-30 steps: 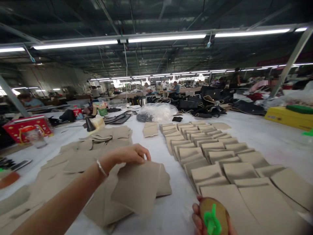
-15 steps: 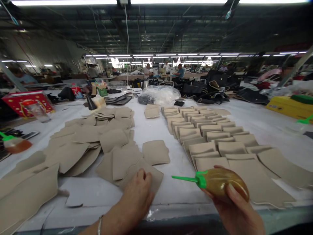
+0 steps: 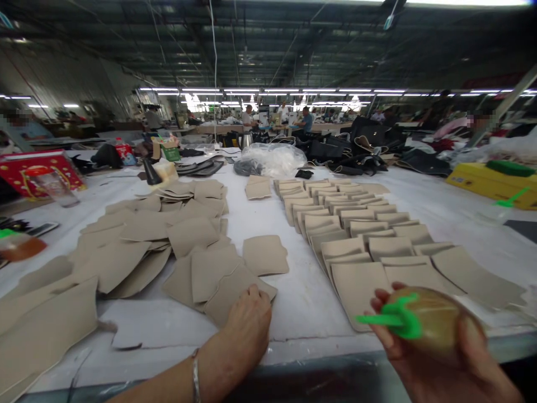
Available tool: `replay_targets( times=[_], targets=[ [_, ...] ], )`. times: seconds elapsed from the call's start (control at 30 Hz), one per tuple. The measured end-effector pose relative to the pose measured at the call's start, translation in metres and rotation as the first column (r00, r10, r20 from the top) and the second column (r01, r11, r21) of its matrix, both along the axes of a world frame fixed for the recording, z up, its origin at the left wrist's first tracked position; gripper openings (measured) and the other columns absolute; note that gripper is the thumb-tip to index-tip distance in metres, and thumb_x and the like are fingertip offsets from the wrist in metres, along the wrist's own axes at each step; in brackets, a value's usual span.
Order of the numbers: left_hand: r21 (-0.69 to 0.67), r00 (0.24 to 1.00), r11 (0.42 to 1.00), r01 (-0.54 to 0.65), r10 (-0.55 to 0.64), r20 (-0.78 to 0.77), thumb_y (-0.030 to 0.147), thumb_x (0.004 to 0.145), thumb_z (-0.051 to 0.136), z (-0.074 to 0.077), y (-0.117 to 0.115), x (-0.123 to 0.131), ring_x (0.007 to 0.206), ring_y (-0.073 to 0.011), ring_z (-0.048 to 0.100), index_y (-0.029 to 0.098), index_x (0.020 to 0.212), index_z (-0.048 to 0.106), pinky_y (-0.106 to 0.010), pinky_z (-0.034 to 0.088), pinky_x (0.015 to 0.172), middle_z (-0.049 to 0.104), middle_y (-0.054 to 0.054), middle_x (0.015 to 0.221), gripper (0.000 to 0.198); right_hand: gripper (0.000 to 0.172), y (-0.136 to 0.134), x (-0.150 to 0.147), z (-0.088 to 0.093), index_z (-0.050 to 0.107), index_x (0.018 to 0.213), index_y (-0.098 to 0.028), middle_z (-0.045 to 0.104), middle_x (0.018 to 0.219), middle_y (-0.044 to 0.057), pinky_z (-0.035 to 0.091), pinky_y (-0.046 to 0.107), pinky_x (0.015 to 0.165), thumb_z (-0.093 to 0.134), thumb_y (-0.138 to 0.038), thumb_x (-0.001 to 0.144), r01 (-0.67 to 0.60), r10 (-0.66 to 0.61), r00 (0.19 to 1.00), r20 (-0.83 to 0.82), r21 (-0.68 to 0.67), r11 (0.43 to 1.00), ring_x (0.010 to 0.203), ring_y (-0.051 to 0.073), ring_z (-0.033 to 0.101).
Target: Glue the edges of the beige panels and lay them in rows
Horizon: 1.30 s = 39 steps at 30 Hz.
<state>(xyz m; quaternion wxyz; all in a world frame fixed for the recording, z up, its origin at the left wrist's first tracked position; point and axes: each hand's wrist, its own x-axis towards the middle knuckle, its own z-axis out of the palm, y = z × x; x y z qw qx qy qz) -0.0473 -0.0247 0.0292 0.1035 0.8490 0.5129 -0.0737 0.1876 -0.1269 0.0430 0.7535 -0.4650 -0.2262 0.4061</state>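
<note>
My left hand [image 3: 247, 322] is closed, its curled fingers at the right corner of a beige leather-like piece [image 3: 232, 291] that lies over other pieces. Part of the fingertips is hidden from me. In my right hand [image 3: 413, 358] is a squeeze bottle [image 3: 440, 322] of amber liquid, fingers wrapped round its body. Its green nozzle [image 3: 384, 319] points left, above the front of the overlapping rows of beige pieces [image 3: 361, 280]. A single beige piece [image 3: 265, 254] lies just beyond my left hand.
A loose heap of beige pieces [image 3: 146, 224] covers the left side. Behind stand a clear plastic bag [image 3: 272, 159], black items [image 3: 331, 151] and a metal kettle [image 3: 245, 140]. A yellow box [image 3: 486, 182] is at right; another amber bottle [image 3: 20, 247] lies at left.
My right hand has moved right and lower with the bottle, uncovering the front piece of the rows. My left hand has slid slightly right, to the corner of its piece.
</note>
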Motion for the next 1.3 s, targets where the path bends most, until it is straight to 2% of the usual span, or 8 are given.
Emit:
replay_targets(
  times=[0.1, 0.17, 0.27, 0.33, 0.7, 0.87, 1.13, 1.3],
  targets=[
    [0.004, 0.997, 0.998, 0.061, -0.061, 0.047, 0.006, 0.079, 0.038, 0.001, 0.010, -0.011, 0.076, -0.0209, 0.061, 0.016, 0.104, 0.061, -0.033, 0.048, 0.071, 0.060, -0.011, 0.096, 0.036, 0.049, -0.002, -0.021, -0.013, 0.056, 0.117, -0.025, 0.068, 0.106, 0.013, 0.058, 0.036, 0.071, 0.071, -0.042, 0.075, -0.023, 0.026, 0.999, 0.033, -0.074, 0.997, 0.091, 0.031, 0.066],
    [0.003, 0.983, 0.992, 0.126, -0.125, 0.132, 0.011, 0.085, 0.034, 0.000, 0.016, -0.019, 0.069, -0.0184, 0.060, 0.022, 0.108, 0.062, -0.031, 0.047, 0.068, 0.060, -0.008, 0.090, 0.037, 0.055, -0.001, -0.027, -0.018, 0.053, 0.118, -0.026, 0.067, 0.107, 0.010, 0.057, 0.034, 0.072, 0.076, -0.041, 0.070, -0.012, 0.031, 0.975, 0.220, -0.088, 0.996, 0.093, 0.031, 0.064],
    [0.017, 0.959, 0.984, 0.179, -0.179, 0.219, 0.015, 0.088, 0.033, -0.004, 0.022, -0.026, 0.067, -0.0175, 0.059, 0.030, 0.116, 0.059, -0.030, 0.045, 0.067, 0.059, -0.005, 0.084, 0.042, 0.053, 0.004, -0.033, -0.019, 0.053, 0.114, -0.026, 0.064, 0.108, 0.007, 0.051, 0.032, 0.082, 0.077, -0.042, 0.069, 0.044, 0.011, 0.807, 0.591, -0.078, 0.996, 0.097, 0.028, 0.061],
    [0.024, 0.955, 0.983, 0.181, -0.181, 0.237, 0.016, 0.087, 0.033, -0.008, 0.023, -0.026, 0.066, -0.0178, 0.060, 0.032, 0.118, 0.059, -0.029, 0.044, 0.066, 0.059, -0.004, 0.081, 0.043, 0.048, 0.010, -0.039, -0.017, 0.053, 0.113, -0.025, 0.063, 0.107, 0.004, 0.045, 0.031, 0.088, 0.074, -0.042, 0.073, 0.063, -0.008, 0.674, 0.739, -0.047, 0.997, 0.098, 0.026, 0.059],
    [0.018, 0.949, 0.987, 0.158, -0.157, 0.274, 0.017, 0.085, 0.034, -0.008, 0.022, -0.025, 0.070, -0.0209, 0.062, 0.035, 0.121, 0.057, -0.030, 0.041, 0.064, 0.062, -0.004, 0.080, 0.046, 0.048, 0.043, -0.041, -0.032, 0.048, 0.121, -0.027, 0.059, 0.113, 0.003, 0.045, 0.032, 0.090, 0.070, -0.040, 0.080, -0.077, 0.010, 0.360, 0.933, 0.019, 0.997, 0.101, 0.024, 0.058],
    [0.013, 0.957, 0.989, 0.148, -0.146, 0.250, 0.018, 0.085, 0.034, -0.007, 0.021, -0.023, 0.068, -0.0213, 0.061, 0.036, 0.119, 0.057, -0.030, 0.039, 0.061, 0.061, -0.003, 0.079, 0.044, 0.047, 0.045, -0.042, -0.032, 0.047, 0.121, -0.028, 0.059, 0.113, 0.002, 0.045, 0.029, 0.089, 0.070, -0.038, 0.081, -0.127, 0.045, 0.312, 0.949, -0.006, 0.992, 0.101, 0.022, 0.058],
    [0.011, 0.962, 0.991, 0.131, -0.129, 0.241, 0.022, 0.086, 0.036, -0.010, 0.018, -0.024, 0.069, -0.0207, 0.061, 0.035, 0.120, 0.055, -0.029, 0.038, 0.061, 0.058, -0.003, 0.080, 0.041, 0.045, 0.047, -0.040, -0.030, 0.049, 0.119, -0.027, 0.058, 0.110, 0.002, 0.046, 0.026, 0.087, 0.070, -0.037, 0.081, -0.086, 0.014, 0.318, 0.948, 0.014, 0.996, 0.100, 0.021, 0.058],
    [0.006, 0.960, 0.992, 0.126, -0.123, 0.252, 0.024, 0.088, 0.036, -0.013, 0.017, -0.024, 0.067, -0.0196, 0.060, 0.035, 0.122, 0.053, -0.028, 0.038, 0.061, 0.056, -0.002, 0.080, 0.039, 0.045, 0.046, -0.039, -0.030, 0.048, 0.120, -0.027, 0.058, 0.110, 0.002, 0.046, 0.025, 0.085, 0.070, -0.036, 0.082, -0.114, 0.064, 0.324, 0.944, -0.028, 0.993, 0.098, 0.020, 0.059]
  ],
)
